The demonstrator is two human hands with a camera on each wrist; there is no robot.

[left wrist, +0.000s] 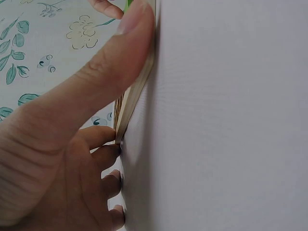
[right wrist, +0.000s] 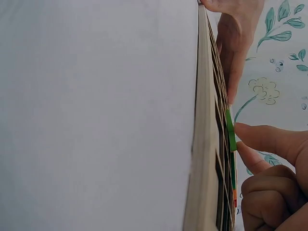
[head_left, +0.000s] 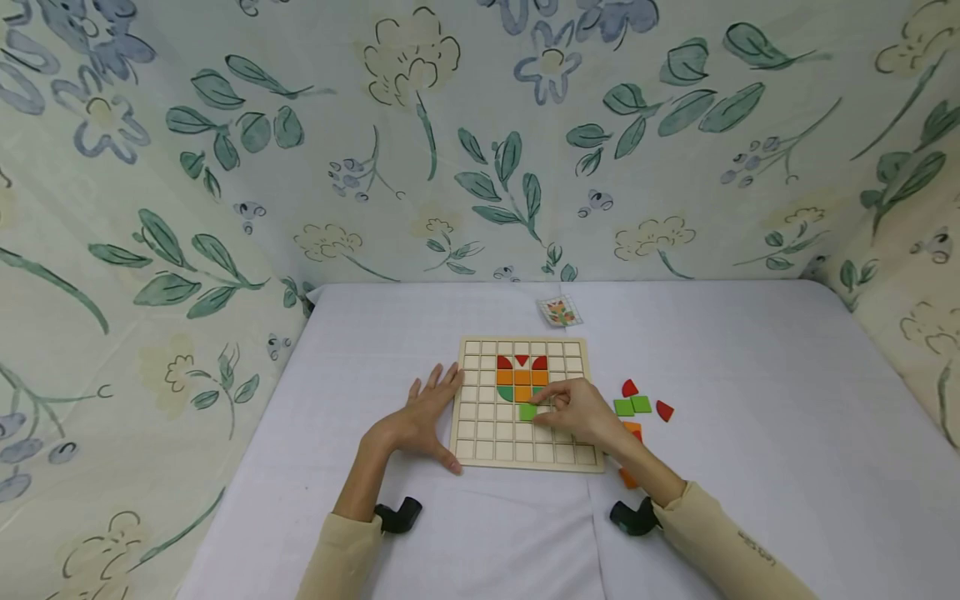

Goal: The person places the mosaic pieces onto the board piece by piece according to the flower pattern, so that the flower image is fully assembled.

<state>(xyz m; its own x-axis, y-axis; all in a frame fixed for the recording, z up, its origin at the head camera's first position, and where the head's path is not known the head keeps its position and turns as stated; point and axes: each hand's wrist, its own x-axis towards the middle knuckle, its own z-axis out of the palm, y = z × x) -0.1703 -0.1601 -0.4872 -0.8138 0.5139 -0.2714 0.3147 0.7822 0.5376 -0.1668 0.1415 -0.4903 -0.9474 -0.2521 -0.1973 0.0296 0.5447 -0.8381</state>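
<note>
A wooden grid board (head_left: 480,442) lies on the white-covered table with a pattern of red, orange and green tiles in its cells. My left hand (head_left: 422,419) is spread at its left side, fingertips at the edge and thumb by the near left corner. Low over the board, my right hand (head_left: 581,410) pinches a light green square tile (head_left: 527,412) between thumb and index finger, just below an orange square tile (head_left: 522,394). In the right wrist view, both fingertips meet the edge of this green tile (right wrist: 231,130); the other fingers are curled in.
Right of the board lie loose green square tiles (head_left: 632,405), red quarter-round tiles (head_left: 664,410) and orange tiles (head_left: 628,478), some partly behind the right forearm. A small clear packet with a colored picture (head_left: 560,312) lies beyond the board. Floral cloth (head_left: 450,208) hangs behind the table.
</note>
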